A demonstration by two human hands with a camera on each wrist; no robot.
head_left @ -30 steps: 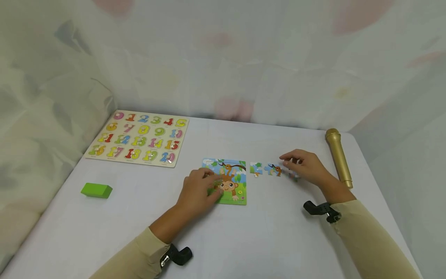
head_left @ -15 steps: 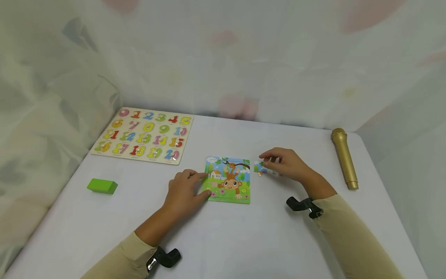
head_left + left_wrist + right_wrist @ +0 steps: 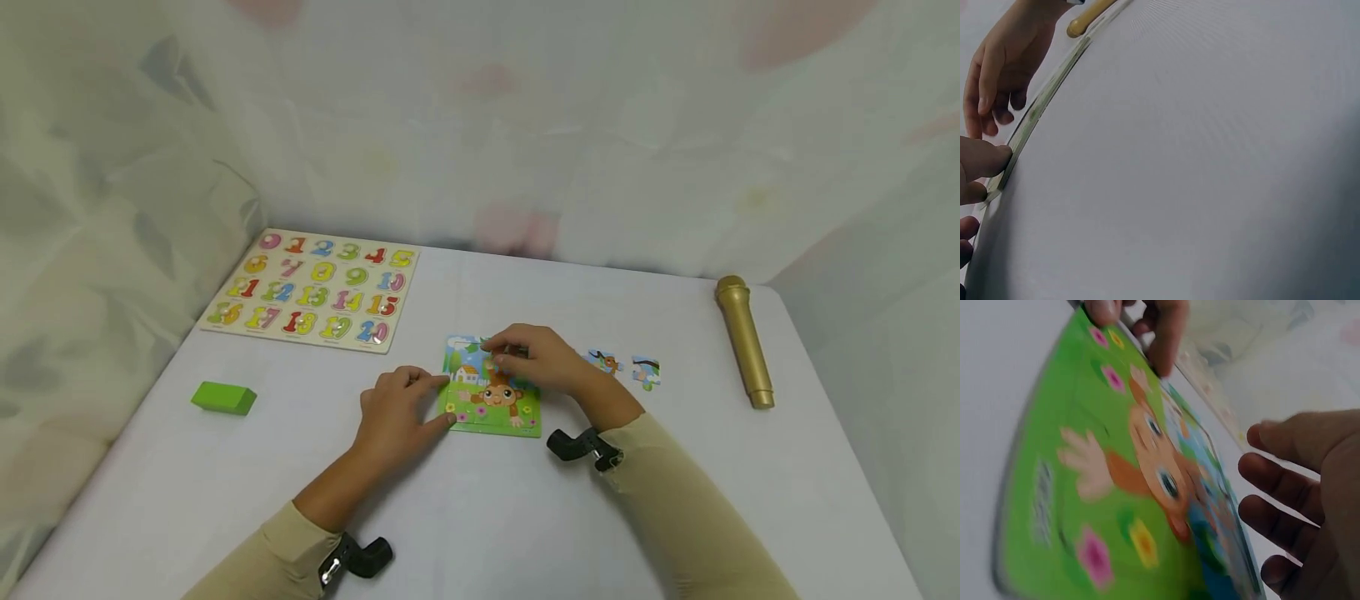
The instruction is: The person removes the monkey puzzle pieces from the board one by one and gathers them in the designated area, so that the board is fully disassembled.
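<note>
A square monkey jigsaw puzzle [image 3: 476, 408] lies flat near the table's middle. At its left edge my left hand [image 3: 397, 408] rests thumb and forefinger on the border, without curling round it. My right hand [image 3: 536, 358] hovers over the puzzle's upper part and hides some of the picture. In the right wrist view the fingers [image 3: 1285, 528] are loosely bent and apart, with nothing visible between them. To the right lie a puzzle piece with a brown figure [image 3: 604, 361] and another with a dark branch [image 3: 647, 372]. My right wrist may cover a further piece.
A wooden number board [image 3: 311, 292] lies at the back left. In front of it is a green block [image 3: 224, 398]. The gold microphone [image 3: 745, 343] stretches along the right side. Light fabric walls [image 3: 375, 133] enclose the table at the back and sides.
My right hand has moved left from the loose pieces to over the puzzle, uncovering two pieces. My left hand has drawn back from the picture to the puzzle's left edge.
</note>
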